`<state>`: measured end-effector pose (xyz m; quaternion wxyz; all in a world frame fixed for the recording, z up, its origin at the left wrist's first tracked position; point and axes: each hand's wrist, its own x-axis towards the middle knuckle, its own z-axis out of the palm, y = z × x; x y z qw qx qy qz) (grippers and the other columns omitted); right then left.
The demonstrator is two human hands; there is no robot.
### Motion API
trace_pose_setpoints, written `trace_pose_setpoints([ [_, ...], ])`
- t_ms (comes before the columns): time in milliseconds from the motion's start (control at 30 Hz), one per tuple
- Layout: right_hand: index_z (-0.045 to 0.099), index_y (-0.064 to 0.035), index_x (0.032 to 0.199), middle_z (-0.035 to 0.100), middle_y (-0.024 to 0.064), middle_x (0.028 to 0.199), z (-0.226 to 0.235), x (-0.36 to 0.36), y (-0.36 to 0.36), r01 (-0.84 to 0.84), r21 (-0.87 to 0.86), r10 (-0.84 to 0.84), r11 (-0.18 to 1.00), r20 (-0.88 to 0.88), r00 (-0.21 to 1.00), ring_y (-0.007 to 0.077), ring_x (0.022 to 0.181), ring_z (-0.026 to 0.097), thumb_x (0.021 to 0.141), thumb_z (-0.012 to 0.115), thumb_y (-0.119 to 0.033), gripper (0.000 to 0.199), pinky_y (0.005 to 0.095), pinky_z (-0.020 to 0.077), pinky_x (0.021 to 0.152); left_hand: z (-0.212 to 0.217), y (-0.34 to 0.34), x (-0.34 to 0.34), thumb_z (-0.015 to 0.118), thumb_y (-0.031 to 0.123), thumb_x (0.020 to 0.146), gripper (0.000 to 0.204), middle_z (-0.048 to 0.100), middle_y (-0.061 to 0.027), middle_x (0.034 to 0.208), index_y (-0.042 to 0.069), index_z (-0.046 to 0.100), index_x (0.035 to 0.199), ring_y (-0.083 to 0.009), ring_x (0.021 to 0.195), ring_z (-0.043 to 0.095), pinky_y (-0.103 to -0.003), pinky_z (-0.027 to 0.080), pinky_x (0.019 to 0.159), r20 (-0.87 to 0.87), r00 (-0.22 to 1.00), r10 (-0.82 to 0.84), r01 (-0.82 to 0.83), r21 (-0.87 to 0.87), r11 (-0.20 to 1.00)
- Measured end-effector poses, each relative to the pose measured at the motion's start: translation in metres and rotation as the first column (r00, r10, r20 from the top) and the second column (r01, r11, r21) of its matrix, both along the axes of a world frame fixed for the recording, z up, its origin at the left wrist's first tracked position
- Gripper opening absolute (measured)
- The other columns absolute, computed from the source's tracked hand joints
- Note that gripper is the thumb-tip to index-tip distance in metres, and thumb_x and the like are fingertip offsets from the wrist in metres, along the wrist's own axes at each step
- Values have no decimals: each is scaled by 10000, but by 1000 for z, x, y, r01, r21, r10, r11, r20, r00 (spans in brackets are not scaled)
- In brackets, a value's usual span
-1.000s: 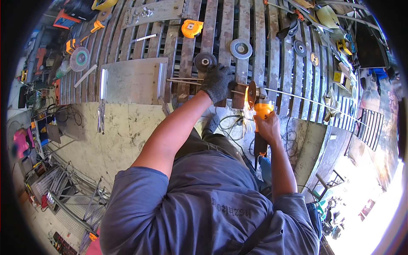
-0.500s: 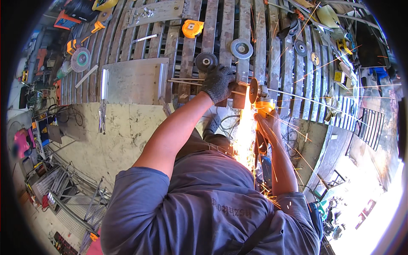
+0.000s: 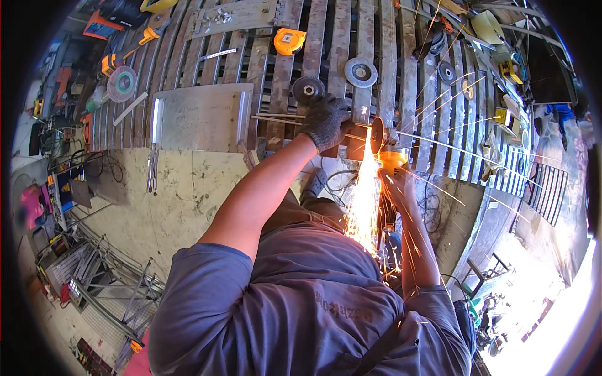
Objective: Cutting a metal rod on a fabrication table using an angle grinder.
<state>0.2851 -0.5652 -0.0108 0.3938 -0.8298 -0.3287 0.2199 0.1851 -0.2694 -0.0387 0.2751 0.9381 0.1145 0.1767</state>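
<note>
My left hand (image 3: 326,122), in a dark grey glove, is closed around thin metal rods (image 3: 271,117) lying across the slatted bench. Their ends stick out to its left, and one long rod (image 3: 454,145) runs on to the right. Bare, my right hand (image 3: 399,186) grips a yellow angle grinder (image 3: 393,160) at the bench's front edge. The grinder's upright cutting disc (image 3: 377,135) meets the rods just right of the glove. A bright stream of sparks (image 3: 362,219) pours from there toward my body. Glare and the glove hide the exact contact point.
Close beyond the glove lie two grinding discs (image 3: 360,73). A flat metal plate (image 3: 199,119) rests at left, with a yellow tape measure (image 3: 289,41) farther back. The slatted bench (image 3: 321,37) has gaps between its bars. Sparks also fly rightward. Cables (image 3: 342,183) lie on the floor.
The sparks have shifted, with the stream below the disc narrower and fewer streaks near my right forearm. Both hands keep their holds, and the whole view has moved slightly.
</note>
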Motion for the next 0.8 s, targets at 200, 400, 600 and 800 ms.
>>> trace_pose_setpoints([
  [200,800,-23,1091,817,224,1072,31,0,15,126,-255,-177,959,-189,966,358,985,800,942,807,-274,292,475,615,857,0,1,0,799,301,906,196,748,-101,1039,113,857,898,-368,1135,655,-517,530,1028,8,1000,-3,3,-3,1000],
  [400,769,48,1102,803,284,1032,59,-6,29,160,-437,-224,885,-100,969,396,961,801,889,739,-317,424,513,608,846,-5,2,0,808,307,867,194,751,-100,1046,120,853,890,-360,1140,659,-520,530,1024,16,1000,13,-14,13,1000],
  [600,750,83,1105,804,271,977,58,-6,32,159,-399,-214,903,-98,972,396,924,807,871,761,-341,484,492,610,828,-10,2,1,816,330,861,199,739,-126,1032,140,867,895,-388,1127,658,-537,520,1018,-26,999,36,-37,-47,998],
  [800,720,75,1142,783,199,942,60,-3,34,169,-396,-241,902,-138,961,305,843,771,881,797,-318,478,454,603,763,-6,4,4,815,345,861,196,727,-142,1017,158,873,869,-403,1108,654,-559,498,999,-59,997,41,-43,-41,998],
])
